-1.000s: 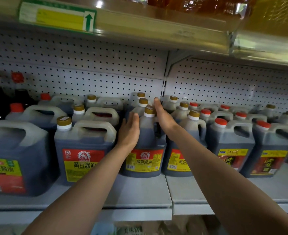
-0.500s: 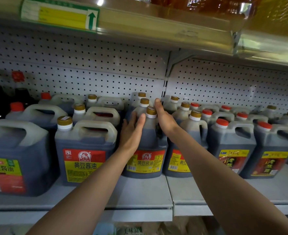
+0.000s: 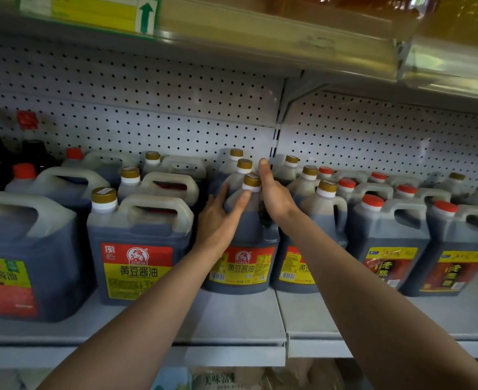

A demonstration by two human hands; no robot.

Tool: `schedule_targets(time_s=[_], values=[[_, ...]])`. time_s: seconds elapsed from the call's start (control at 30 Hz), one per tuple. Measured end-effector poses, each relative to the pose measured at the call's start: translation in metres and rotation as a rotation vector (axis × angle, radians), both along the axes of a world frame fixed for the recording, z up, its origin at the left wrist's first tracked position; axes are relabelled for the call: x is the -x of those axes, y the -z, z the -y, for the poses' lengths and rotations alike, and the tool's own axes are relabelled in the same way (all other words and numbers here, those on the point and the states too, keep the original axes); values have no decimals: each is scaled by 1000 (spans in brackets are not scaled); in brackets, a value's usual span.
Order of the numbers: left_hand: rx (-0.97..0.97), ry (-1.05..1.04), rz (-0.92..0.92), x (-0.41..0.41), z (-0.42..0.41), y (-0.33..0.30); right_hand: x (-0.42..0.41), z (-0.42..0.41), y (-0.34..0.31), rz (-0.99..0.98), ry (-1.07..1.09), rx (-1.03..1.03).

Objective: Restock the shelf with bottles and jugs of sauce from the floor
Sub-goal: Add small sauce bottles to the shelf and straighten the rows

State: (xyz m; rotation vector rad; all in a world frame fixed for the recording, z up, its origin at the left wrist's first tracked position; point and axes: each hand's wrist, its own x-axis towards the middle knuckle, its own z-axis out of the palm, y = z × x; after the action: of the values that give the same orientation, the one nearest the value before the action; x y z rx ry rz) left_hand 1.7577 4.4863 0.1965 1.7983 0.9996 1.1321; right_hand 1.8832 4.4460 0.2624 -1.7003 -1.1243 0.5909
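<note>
A dark soy sauce bottle [image 3: 243, 249] with a gold cap and a red and yellow label stands at the front of the white shelf [image 3: 232, 319]. My left hand [image 3: 221, 218] presses flat against its left shoulder, the thumb reaching up to just below the cap. My right hand [image 3: 274, 192] lies along the bottle's right side with straight fingers pointing up past the cap. Two more gold-capped bottles [image 3: 242, 167] stand in a row right behind it.
Large handled jugs [image 3: 142, 237] with gold caps fill the shelf to the left. Another gold-capped bottle [image 3: 314, 220] stands just right, then red-capped jugs [image 3: 387, 237]. A pegboard back wall [image 3: 147, 122] and an upper shelf [image 3: 232, 43] enclose the space. Packages show below the shelf edge.
My left hand has slid up the bottle's shoulder, its thumb spread toward the cap. My right hand stays almost where it was. The bottle has not visibly shifted.
</note>
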Motion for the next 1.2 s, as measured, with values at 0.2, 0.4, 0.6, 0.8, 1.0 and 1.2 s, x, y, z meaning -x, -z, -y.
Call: schedule_targets(time_s=[0.2, 0.4, 0.6, 0.8, 1.0, 1.2], values=[[27, -31, 6, -4, 0, 3, 1, 7, 2, -167, 10, -48], [29, -21, 20, -2, -2, 3, 0, 3, 4, -169, 32, -50], [37, -36, -5, -1, -4, 1, -1, 0, 5, -171, 38, -15], [72, -28, -30, 2, 0, 0, 7, 7, 3, -205, 80, 2], [56, -25, -32, 2, 4, 0, 4, 5, 7, -245, 78, -32], [23, -35, -37, -1, 2, -2, -3, -7, 14, -250, 96, -10]])
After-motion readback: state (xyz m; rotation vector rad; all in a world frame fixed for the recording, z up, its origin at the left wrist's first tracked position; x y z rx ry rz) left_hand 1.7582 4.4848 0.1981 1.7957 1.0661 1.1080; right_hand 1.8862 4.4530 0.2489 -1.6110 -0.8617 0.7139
